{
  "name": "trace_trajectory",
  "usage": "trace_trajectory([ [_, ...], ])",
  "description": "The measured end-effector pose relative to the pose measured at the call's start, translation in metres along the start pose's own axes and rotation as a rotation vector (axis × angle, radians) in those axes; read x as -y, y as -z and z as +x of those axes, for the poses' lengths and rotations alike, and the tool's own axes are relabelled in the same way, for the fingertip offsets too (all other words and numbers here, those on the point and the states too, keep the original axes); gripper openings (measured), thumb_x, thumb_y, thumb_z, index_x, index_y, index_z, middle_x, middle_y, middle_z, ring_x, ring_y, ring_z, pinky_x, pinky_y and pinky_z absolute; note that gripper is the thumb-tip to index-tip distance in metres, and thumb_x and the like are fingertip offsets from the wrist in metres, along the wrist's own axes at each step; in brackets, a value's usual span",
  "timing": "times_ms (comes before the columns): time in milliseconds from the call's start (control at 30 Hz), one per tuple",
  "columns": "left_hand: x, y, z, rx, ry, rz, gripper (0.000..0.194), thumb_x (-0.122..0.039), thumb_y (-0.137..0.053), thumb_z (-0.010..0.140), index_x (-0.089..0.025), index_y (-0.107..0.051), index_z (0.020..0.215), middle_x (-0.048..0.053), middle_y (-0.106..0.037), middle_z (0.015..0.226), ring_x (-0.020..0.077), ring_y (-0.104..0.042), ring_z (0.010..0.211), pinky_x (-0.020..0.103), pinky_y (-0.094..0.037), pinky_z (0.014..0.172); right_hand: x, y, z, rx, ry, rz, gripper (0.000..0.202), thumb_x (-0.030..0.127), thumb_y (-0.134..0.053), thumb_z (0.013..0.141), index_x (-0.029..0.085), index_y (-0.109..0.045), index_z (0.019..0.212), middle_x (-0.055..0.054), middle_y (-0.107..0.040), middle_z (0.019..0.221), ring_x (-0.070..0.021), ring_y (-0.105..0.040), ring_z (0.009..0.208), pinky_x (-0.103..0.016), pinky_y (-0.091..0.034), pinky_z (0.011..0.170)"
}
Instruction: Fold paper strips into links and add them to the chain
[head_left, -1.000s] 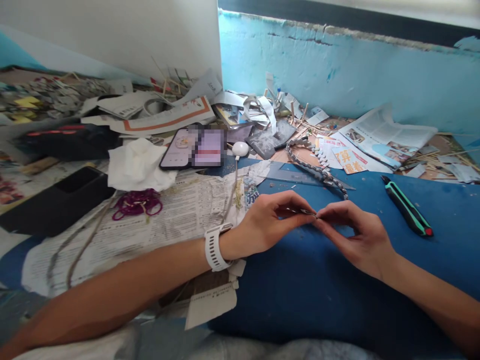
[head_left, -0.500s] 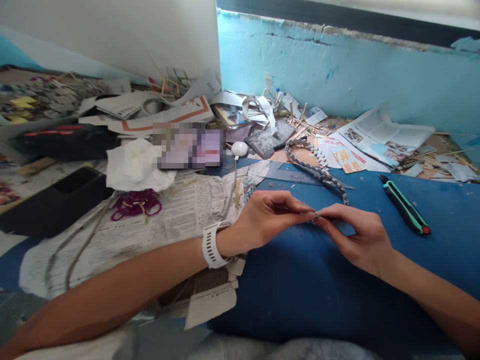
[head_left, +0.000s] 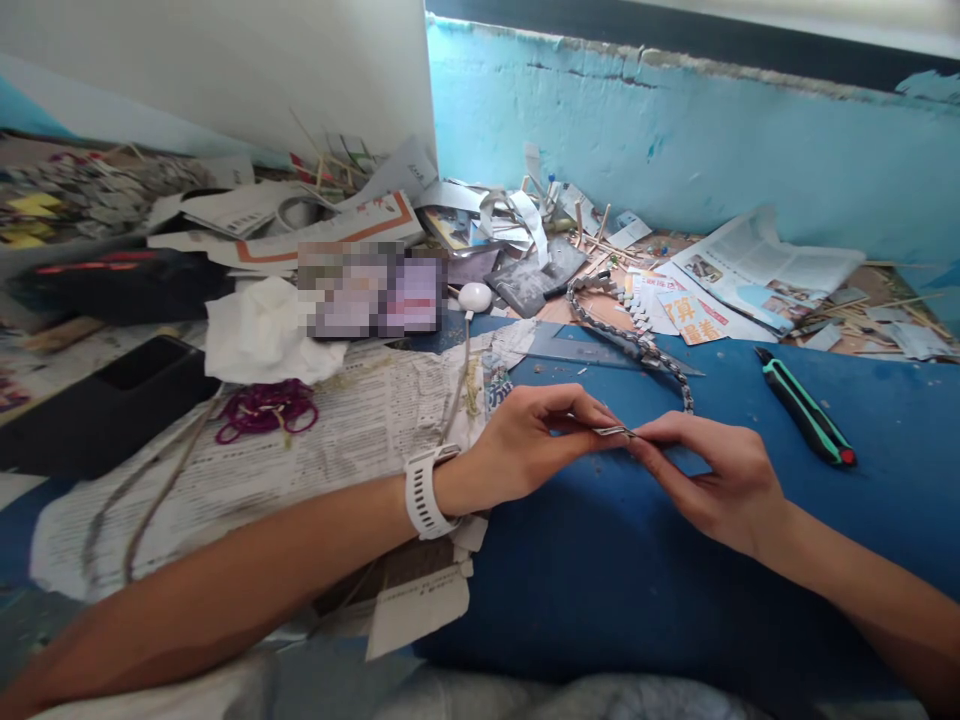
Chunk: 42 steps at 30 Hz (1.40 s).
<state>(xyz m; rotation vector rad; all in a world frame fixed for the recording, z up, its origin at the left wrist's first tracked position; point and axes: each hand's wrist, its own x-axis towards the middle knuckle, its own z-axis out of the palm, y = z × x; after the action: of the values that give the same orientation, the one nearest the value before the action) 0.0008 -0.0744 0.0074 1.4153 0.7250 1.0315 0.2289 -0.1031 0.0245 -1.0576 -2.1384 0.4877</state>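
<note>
Above the blue tabletop, my left hand pinches a small folded paper strip between thumb and fingertips. My right hand pinches the strip's other end, so the fingertips of both hands almost meet. Most of the strip is hidden by the fingers. Just beyond the hands lies a zigzag chain of small folded pieces, curving from the back toward my right fingertips. A clear plastic ruler lies partly under the chain.
A green and black utility knife lies at right. Newspaper covers the left side, with purple cord, crumpled white tissue and a black case. Paper scraps and thin sticks clutter the back by the wall.
More of the paper strip now shows between my fingertips, and its folded edge is visible. Both hands keep their pinch in nearly the same place. The view has shifted slightly.
</note>
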Motion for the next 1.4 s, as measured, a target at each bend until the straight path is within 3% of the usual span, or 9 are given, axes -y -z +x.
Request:
trace_trajectory([
  [200,-0.002,-0.001,-0.001,0.039,-0.034,0.022,0.018,-0.028,-0.083,0.085,-0.014,-0.072,0.08,0.008,-0.08,0.096,0.0173,-0.078,0.088,0.027,-0.066,0.081,0.003,0.0,0.003,0.002,0.051,0.033,0.014,0.012,-0.067,0.093,0.025,-0.067,0.098,-0.001,-0.074,0.082,-0.0151,-0.07,0.068,-0.028,-0.054,0.064],
  [400,-0.009,-0.002,-0.005,0.099,-0.016,0.07,0.022,-0.03,-0.08,0.088,-0.014,-0.075,0.101,0.01,-0.079,0.101,0.0198,-0.078,0.092,0.031,-0.066,0.088,0.007,0.002,0.004,-0.057,0.032,0.019,0.012,0.013,-0.067,0.091,0.025,-0.063,0.09,0.001,-0.068,0.075,-0.0142,-0.065,0.062,-0.028,-0.052,0.06],
  [733,-0.01,0.0,-0.004,0.091,-0.281,0.294,0.006,-0.022,-0.078,0.09,-0.017,-0.077,0.087,0.009,-0.081,0.101,0.0175,-0.078,0.088,0.026,-0.063,0.079,0.003,0.0,0.0,-0.056,0.087,-0.018,0.015,0.011,-0.071,0.086,0.023,-0.064,0.09,0.001,-0.066,0.073,-0.014,-0.063,0.059,-0.028,-0.05,0.058],
  [933,-0.012,0.001,-0.006,0.135,-0.309,0.295,0.017,-0.023,-0.081,0.088,-0.019,-0.081,0.104,0.011,-0.081,0.113,0.0208,-0.079,0.099,0.03,-0.065,0.09,0.004,0.001,0.002,-0.081,0.053,-0.008,0.015,0.013,-0.069,0.089,0.026,-0.065,0.092,0.001,-0.066,0.074,-0.0156,-0.063,0.061,-0.03,-0.051,0.058],
  [1033,-0.013,0.002,-0.006,0.137,-0.303,0.284,0.02,-0.019,-0.076,0.091,-0.017,-0.081,0.11,0.013,-0.08,0.118,0.0222,-0.078,0.105,0.031,-0.064,0.093,0.003,0.001,0.003,-0.11,0.056,-0.01,0.016,0.012,-0.071,0.089,0.026,-0.067,0.095,0.0,-0.07,0.078,-0.016,-0.066,0.062,-0.03,-0.053,0.059],
  [1167,-0.012,0.002,-0.005,0.118,-0.256,0.216,0.017,-0.022,-0.08,0.088,-0.017,-0.081,0.105,0.011,-0.08,0.111,0.0203,-0.078,0.098,0.029,-0.065,0.088,0.001,0.0,0.002,-0.125,0.062,-0.04,0.019,0.014,-0.073,0.09,0.027,-0.073,0.103,-0.001,-0.077,0.083,-0.0161,-0.072,0.066,-0.028,-0.056,0.061],
  [1300,-0.008,0.0,-0.006,0.135,-0.165,0.149,0.029,-0.027,-0.082,0.087,-0.016,-0.076,0.114,0.008,-0.076,0.103,0.0169,-0.076,0.09,0.027,-0.065,0.086,0.0,-0.002,0.001,-0.093,0.078,0.013,0.026,0.013,-0.073,0.091,0.029,-0.075,0.111,0.0,-0.081,0.09,-0.0165,-0.077,0.071,-0.026,-0.059,0.063],
  [1400,-0.006,0.001,-0.006,0.151,-0.173,0.181,0.025,-0.028,-0.082,0.087,-0.016,-0.076,0.108,0.008,-0.074,0.1,0.0156,-0.075,0.087,0.026,-0.064,0.084,0.001,-0.001,0.003,-0.046,0.118,0.082,0.032,0.009,-0.07,0.091,0.028,-0.074,0.116,-0.001,-0.082,0.093,-0.0166,-0.078,0.074,-0.025,-0.061,0.066],
])
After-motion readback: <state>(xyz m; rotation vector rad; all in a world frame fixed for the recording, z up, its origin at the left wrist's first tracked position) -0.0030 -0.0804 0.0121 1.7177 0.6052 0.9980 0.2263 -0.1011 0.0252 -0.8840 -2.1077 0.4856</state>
